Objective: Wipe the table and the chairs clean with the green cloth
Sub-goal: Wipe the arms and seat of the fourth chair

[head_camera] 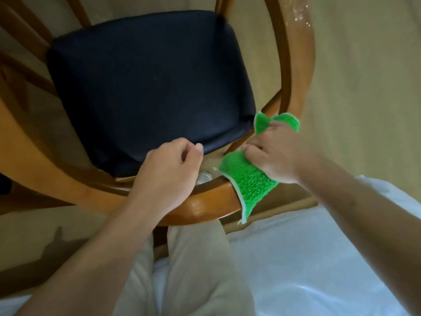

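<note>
A wooden chair (298, 65) with a curved rail and a dark navy seat cushion (145, 87) fills the view from above. My right hand (275, 153) grips the green cloth (246, 183), which drapes over the chair's near rail and bunches up past my fingers toward the right rail. My left hand (166, 176) rests on the near rail beside the cushion's front edge, fingers curled, with nothing visible in it. A small round pale fitting (204, 179) shows between my two hands.
Beige floor (364, 76) surrounds the chair. More wooden slats (20, 42) stand at the upper left. My beige trousers (193, 270) and white shirt (307, 270) fill the bottom of the view. The rail's top right has pale specks (300, 12).
</note>
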### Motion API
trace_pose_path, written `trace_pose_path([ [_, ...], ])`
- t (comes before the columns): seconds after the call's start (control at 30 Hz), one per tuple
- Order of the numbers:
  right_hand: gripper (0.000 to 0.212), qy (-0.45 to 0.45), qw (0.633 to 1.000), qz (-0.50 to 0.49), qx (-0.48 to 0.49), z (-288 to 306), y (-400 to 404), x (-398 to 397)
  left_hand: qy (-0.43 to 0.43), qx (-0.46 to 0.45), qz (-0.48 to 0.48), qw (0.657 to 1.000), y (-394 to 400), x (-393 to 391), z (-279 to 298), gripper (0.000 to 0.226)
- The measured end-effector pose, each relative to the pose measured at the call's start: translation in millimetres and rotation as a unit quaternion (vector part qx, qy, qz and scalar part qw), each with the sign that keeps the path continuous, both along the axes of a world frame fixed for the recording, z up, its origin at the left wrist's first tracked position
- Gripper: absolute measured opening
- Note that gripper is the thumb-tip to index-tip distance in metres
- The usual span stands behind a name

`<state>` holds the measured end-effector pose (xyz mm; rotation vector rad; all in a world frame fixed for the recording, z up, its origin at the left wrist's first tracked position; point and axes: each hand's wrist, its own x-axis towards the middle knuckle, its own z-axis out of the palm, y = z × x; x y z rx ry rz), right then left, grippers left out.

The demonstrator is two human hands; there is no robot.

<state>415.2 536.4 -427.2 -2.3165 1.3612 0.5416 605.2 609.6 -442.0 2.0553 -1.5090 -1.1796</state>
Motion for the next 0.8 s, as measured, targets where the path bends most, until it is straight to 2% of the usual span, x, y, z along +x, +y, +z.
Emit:
trace_pose_path([
  [0.13,0.037,-0.054,0.995,-0.046,-0.073,-4,29,10,0.034,0.012,0.037,0.999,-23,-13,-3,0.035],
  [0.27,0.037,-0.151,0.979,-0.070,-0.117,-3,77,32,0.054,0.020,0.051,0.997,-45,-31,-6,0.039],
  [0.37,0.038,-0.207,0.966,-0.096,-0.117,-11,70,16,0.071,0.013,0.048,0.996,-58,-45,-8,0.041],
  [0.5,0.057,-0.154,0.972,-0.172,-0.038,-25,11,-33,0.089,0.015,0.053,0.994,-73,-58,-10,0.044],
  [0.63,0.064,-0.061,0.984,-0.147,-0.086,-49,-60,-69,0.087,0.030,0.022,0.996,-87,-73,-14,0.042],
  [0.7,0.075,-0.085,0.969,-0.200,-0.120,-50,-82,-67,0.091,0.029,0.015,0.995,-95,-80,-17,0.043],
  [0.8,0.091,-0.178,0.919,-0.335,-0.108,-52,-75,-55,0.113,0.018,0.029,0.993,-107,-90,-20,0.046],
])
